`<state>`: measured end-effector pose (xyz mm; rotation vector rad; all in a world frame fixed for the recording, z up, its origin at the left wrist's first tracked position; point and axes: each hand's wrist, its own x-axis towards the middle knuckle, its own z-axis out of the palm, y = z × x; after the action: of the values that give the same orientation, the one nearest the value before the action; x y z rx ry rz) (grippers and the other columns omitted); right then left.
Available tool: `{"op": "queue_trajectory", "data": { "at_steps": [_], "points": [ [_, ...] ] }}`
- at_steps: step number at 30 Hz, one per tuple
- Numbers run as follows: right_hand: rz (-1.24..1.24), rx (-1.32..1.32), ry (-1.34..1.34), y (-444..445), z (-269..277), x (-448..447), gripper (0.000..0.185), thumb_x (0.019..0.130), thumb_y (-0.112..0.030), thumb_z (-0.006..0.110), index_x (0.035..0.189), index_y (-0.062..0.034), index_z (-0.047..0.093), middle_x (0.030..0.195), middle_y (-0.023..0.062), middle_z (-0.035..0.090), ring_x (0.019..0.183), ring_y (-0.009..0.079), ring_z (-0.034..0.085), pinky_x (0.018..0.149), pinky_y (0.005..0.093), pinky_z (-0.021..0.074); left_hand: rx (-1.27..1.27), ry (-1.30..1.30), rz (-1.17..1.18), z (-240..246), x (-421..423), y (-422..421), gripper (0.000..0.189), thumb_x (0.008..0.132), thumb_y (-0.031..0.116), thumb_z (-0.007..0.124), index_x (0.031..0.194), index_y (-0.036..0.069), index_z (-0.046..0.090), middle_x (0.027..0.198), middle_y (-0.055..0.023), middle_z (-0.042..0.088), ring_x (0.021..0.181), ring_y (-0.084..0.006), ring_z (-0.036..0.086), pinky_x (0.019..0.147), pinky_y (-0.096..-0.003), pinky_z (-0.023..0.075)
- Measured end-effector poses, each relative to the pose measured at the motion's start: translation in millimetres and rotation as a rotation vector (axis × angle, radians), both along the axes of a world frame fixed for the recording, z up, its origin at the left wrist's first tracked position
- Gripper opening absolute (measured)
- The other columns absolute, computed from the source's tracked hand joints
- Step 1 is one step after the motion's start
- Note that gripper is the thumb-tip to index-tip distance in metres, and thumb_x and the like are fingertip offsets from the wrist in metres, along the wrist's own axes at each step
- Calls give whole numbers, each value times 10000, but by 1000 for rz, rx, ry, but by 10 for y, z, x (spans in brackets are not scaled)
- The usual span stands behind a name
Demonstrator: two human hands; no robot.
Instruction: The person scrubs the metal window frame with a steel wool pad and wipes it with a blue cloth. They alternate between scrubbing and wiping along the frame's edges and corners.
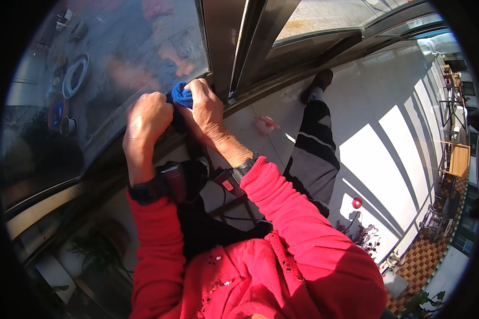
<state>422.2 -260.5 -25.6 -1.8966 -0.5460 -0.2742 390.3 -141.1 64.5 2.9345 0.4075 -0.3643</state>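
Note:
A rolled blue cloth [182, 95] is gripped by my right hand [204, 109], with the thumb and fingers curled over it. Close on its left is my left hand [148, 115], closed into a fist against the cloth's darker, shaded end. The fingertips of the left fist are hidden from above. Both hands are in front of the lower corner of a large glass pane [115, 52] in a dark metal frame [219, 40]. Hazy reflections show in the glass.
An open framed window sash [315, 24] is at the upper right. A pink object [266, 124] lies on the pale tiled floor [359, 99] beside my right leg [315, 155]. A red ball [357, 203] and a plant with red berries [363, 237] are right of me. Potted greenery [90, 249] is lower left.

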Motion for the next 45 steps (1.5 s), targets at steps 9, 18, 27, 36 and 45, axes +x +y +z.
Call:
{"op": "queue_trajectory", "data": {
  "at_steps": [9, 18, 27, 36, 45],
  "points": [
    [-188, 12, -70, -143, -123, 125, 352, 741, -150, 753, 970, -43, 508, 935, 146, 567, 847, 355, 590, 752, 398, 491, -44, -103, 3, -13, 9, -26, 233, 818, 206, 509, 886, 42, 660, 874, -208, 655, 858, -382, 626, 777, -464, 493],
    [-275, 189, 310, -802, -729, 444, 314, 754, -155, 736, 974, -12, 562, 871, 150, 618, 808, 273, 617, 746, 343, 486, -288, -343, -88, 49, 221, -411, 362, 862, 211, 575, 1202, 88, 579, 781, -153, 661, 758, -325, 644, 718, -393, 481],
    [-506, 368, 380, -1475, -570, 1140, 370, 796, -209, 727, 1063, 0, 580, 961, 157, 643, 886, 248, 613, 810, 346, 481, -267, -376, -47, 85, 477, -652, 257, 846, 214, 588, 936, -26, 566, 777, -215, 650, 779, -388, 631, 709, -440, 478],
    [-419, 145, 436, -1316, -609, 1232, 382, 793, -239, 736, 1040, 1, 570, 894, 116, 631, 804, 204, 600, 749, 323, 489, -276, -430, 54, 147, 544, -745, 237, 831, 233, 602, 800, -1, 627, 747, -202, 647, 755, -401, 623, 714, -423, 500],
    [-456, 223, 11, -1239, -531, 1249, 306, 779, -160, 715, 982, -4, 547, 892, 141, 604, 827, 241, 598, 741, 343, 476, -230, -378, 146, 227, 601, -783, 306, 857, 292, 587, 827, 2, 681, 733, -196, 638, 710, -359, 629, 711, -392, 494]
  ]
}}
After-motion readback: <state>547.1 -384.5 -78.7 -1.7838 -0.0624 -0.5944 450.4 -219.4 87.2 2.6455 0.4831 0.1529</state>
